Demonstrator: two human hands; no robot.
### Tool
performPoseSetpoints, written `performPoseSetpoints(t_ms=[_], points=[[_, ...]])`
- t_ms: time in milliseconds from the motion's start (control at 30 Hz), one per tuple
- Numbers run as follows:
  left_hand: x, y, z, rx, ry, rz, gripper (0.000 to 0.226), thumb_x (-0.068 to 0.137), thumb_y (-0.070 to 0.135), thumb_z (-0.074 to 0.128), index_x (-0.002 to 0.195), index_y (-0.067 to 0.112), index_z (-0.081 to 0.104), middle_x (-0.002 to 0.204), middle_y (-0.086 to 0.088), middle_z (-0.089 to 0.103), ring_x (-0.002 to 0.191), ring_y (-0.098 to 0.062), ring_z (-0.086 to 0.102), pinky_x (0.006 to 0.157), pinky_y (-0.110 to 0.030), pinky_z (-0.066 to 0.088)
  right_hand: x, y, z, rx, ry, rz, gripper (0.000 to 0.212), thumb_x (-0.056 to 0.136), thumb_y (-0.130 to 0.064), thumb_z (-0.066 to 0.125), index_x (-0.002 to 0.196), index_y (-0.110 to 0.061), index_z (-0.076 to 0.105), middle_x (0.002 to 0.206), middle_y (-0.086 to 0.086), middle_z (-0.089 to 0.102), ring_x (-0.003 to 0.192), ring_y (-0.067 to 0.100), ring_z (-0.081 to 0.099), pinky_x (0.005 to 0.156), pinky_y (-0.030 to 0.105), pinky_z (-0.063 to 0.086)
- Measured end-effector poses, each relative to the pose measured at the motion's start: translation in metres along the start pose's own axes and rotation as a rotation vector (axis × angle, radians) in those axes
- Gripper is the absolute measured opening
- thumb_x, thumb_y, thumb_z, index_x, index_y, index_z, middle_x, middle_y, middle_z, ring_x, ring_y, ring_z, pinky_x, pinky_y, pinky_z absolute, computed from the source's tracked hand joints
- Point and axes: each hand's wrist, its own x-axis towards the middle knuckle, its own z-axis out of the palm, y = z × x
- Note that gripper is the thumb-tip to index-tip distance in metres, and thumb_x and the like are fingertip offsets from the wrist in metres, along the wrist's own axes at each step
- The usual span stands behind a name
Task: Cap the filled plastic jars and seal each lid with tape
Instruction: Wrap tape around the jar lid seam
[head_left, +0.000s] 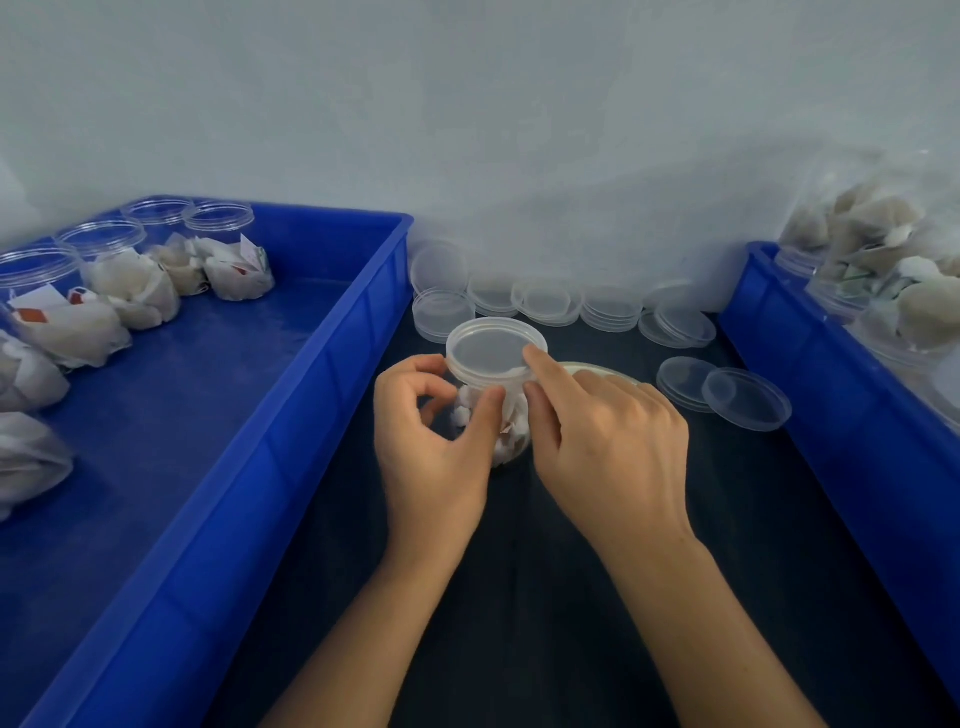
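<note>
The left hand (431, 436) grips the filled jar (506, 431) on the counter (519, 597), steadying it. The right hand (597, 431) pinches the lid (493, 351) at its rim, index fingertip on top, apparently to seat it.

No text, label, brand or number can be read anywhere here.
</note>
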Motion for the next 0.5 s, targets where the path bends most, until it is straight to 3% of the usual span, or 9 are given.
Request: performPoseSetpoints(t_ms=[100, 267, 333, 433, 500], points=[[0.005, -0.006, -0.001, -0.103, -0.047, -0.086, 0.040, 0.087, 0.021, 0.086, 0.112, 0.021, 0.055, 0.127, 0.007, 0.063, 0.126, -0.016, 0.063, 0.103, -0.034, 0.057, 0.000, 0.001, 0.002, -0.007, 0.017, 0.000, 0.027, 0.101, -0.022, 0.066, 0.125, -0.013, 0.078, 0.060, 0.001, 0.063, 0.050, 0.023, 0.056, 0.052, 0.041, 0.051], [0.014, -0.016, -0.005, -0.088, -0.321, -0.186, 0.062, 0.094, 0.042, 0.072, 0.149, 0.030, 0.045, 0.144, 0.025, 0.057, 0.140, 0.002, 0.051, 0.109, -0.017, 0.044, 0.000, 0.001, 0.002, 0.008, 0.009, 0.006, 0.028, 0.104, -0.025, 0.063, 0.125, -0.014, 0.078, 0.059, 0.000, 0.060, 0.047, 0.022, 0.052, 0.048, 0.038, 0.047], [0.017, -0.020, -0.007, -0.126, -0.399, -0.232, 0.063, 0.093, 0.051, 0.069, 0.149, 0.030, 0.049, 0.143, 0.023, 0.061, 0.137, 0.000, 0.055, 0.109, -0.024, 0.046, 0.000, 0.000, 0.002, 0.022, -0.002, 0.021, 0.027, 0.103, -0.024, 0.063, 0.125, -0.015, 0.078, 0.058, -0.001, 0.057, 0.047, 0.022, 0.049, 0.047, 0.037, 0.044], [0.017, -0.018, -0.007, -0.104, -0.337, -0.208, 0.060, 0.091, 0.055, 0.070, 0.143, 0.031, 0.054, 0.138, 0.021, 0.064, 0.132, -0.003, 0.060, 0.105, -0.025, 0.050, -0.001, 0.000, 0.000, 0.057, -0.023, 0.042, 0.029, 0.101, -0.019, 0.064, 0.127, -0.016, 0.076, 0.059, -0.001, 0.057, 0.049, 0.021, 0.048, 0.049, 0.033, 0.037], [0.014, -0.016, -0.006, -0.116, -0.269, -0.201, 0.060, 0.091, 0.056, 0.071, 0.141, 0.030, 0.053, 0.138, 0.015, 0.065, 0.130, -0.008, 0.063, 0.104, -0.033, 0.053, -0.001, -0.001, -0.003, 0.082, -0.038, 0.057, 0.034, 0.099, -0.016, 0.060, 0.129, -0.017, 0.075, 0.061, -0.003, 0.056, 0.052, 0.020, 0.047, 0.053, 0.032, 0.034]])
